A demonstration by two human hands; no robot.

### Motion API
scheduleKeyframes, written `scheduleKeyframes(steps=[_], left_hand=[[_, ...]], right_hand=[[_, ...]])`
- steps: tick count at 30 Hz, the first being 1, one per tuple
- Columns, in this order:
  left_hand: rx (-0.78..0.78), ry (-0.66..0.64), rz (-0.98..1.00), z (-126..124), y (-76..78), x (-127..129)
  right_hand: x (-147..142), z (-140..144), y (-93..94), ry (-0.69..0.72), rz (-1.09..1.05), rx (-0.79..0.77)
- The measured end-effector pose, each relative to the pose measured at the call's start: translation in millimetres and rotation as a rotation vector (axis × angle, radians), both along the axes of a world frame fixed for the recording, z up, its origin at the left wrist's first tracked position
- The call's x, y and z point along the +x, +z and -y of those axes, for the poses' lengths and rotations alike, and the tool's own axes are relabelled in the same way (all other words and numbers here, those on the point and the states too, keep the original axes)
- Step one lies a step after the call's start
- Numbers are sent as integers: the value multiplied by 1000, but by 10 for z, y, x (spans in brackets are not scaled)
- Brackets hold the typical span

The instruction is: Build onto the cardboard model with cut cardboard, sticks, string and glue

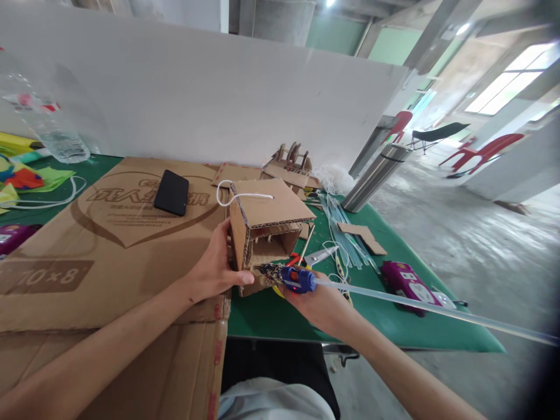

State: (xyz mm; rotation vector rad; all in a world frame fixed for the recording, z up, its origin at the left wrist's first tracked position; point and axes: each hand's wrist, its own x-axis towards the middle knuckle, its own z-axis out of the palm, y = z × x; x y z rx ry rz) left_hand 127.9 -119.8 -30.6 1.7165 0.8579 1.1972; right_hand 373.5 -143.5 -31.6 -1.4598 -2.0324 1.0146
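Observation:
A small cardboard box with an open front stands before me, a white cord looped through its top. My left hand grips its left side, the thumb across the lower front corner. In my right hand is a blue hot glue gun, a long clear glue stick sticking out of its back toward the right. The gun's nozzle meets the lower front edge of the box; whether glue is coming out I cannot tell. Scissors lie just behind the gun.
Flat printed cardboard covers the left, with a black phone on it. On the green table lie clear glue sticks, a cardboard scrap and a purple case. A steel flask and a plastic bottle stand farther back.

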Motion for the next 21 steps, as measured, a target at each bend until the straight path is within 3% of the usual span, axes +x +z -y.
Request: scheduleKeyframes(steps=[5,13,17,21], left_hand=[[15,25,-40,1,9,-14],[182,66,-178,6,27,-79],[175,86,-166,10,17,-74],[175,115,-165,19,48,-65]], right_hand=[[-31,-23,-8,-25,-39,-26],[-87,52,-44,-117,-82,-63],[-115,124,90,-184,-100,-119],[-87,130,243,-203,-51,-272]])
